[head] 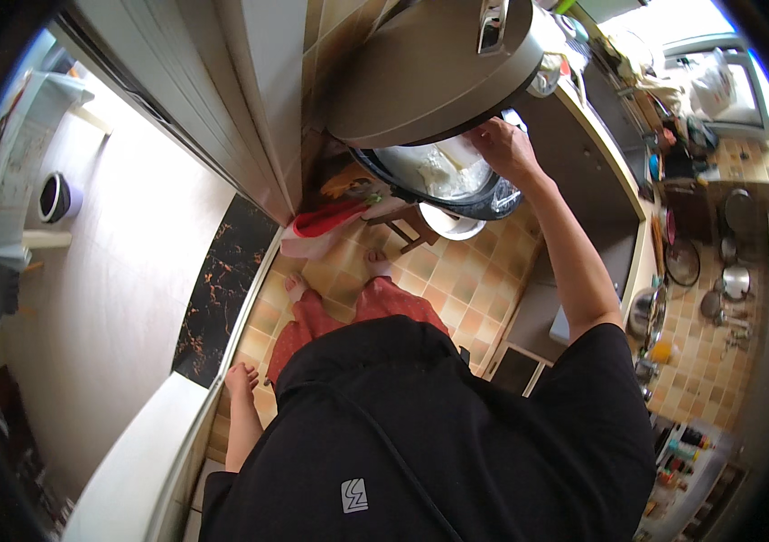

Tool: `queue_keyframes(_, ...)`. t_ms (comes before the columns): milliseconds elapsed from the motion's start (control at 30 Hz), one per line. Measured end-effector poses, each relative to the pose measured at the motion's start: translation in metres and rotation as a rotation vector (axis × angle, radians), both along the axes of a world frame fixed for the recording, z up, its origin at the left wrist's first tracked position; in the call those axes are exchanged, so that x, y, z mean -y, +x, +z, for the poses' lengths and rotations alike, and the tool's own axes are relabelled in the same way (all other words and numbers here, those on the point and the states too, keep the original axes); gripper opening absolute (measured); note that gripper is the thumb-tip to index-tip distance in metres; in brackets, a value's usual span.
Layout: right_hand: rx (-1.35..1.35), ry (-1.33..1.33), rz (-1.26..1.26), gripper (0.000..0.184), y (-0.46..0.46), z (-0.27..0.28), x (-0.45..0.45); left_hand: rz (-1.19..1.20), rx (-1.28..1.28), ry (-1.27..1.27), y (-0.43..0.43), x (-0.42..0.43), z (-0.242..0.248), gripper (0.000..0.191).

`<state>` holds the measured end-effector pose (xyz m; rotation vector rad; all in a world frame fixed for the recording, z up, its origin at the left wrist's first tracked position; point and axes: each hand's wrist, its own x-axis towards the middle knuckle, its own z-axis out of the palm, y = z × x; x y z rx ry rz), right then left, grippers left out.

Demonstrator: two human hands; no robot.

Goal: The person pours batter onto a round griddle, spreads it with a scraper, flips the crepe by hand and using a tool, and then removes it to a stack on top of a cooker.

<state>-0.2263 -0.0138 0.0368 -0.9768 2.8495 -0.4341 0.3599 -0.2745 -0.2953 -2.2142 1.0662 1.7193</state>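
Note:
A large grey-brown lid point(425, 74) with a shiny handle stands raised over a dark-rimmed pot or container point(455, 201). Inside lies a lumpy white substance point(440, 175) that cannot be named for certain. My right hand point(506, 150) reaches in at the right side of the rim, its fingertips partly hidden under the lid's edge. A pale, smooth shape lies by those fingers; whether they grip it is not visible. Low at my left side, near the doorway, hangs my left hand point(242, 379), fingers loosely bent and apart, with nothing seen in it.
Beneath the container are a white bowl point(455, 225) and a small wooden stool point(406, 229). A red cloth point(330, 218) lies beside them. Cabinets and a counter point(638, 251) run along the right. A sliding door frame point(249, 88) and a dark marbled threshold point(218, 291) are on the left.

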Motion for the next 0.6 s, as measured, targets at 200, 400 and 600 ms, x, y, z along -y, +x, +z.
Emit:
queue_keyframes(200,0.159,-0.037,0.372,0.016,-0.051,-0.005,-0.014,0.105,0.037,-0.066,-0.004,-0.081,0.034,0.027)
queue_keyframes(400,0.419,0.113,0.621,0.021,-0.081,0.000,-0.006,0.261,0.070,-0.095,-0.004,-0.183,0.058,0.037)
queue_keyframes(600,0.364,0.352,0.946,0.022,-0.110,0.003,0.022,0.339,0.149,-0.057,-0.021,-0.267,0.087,0.037)
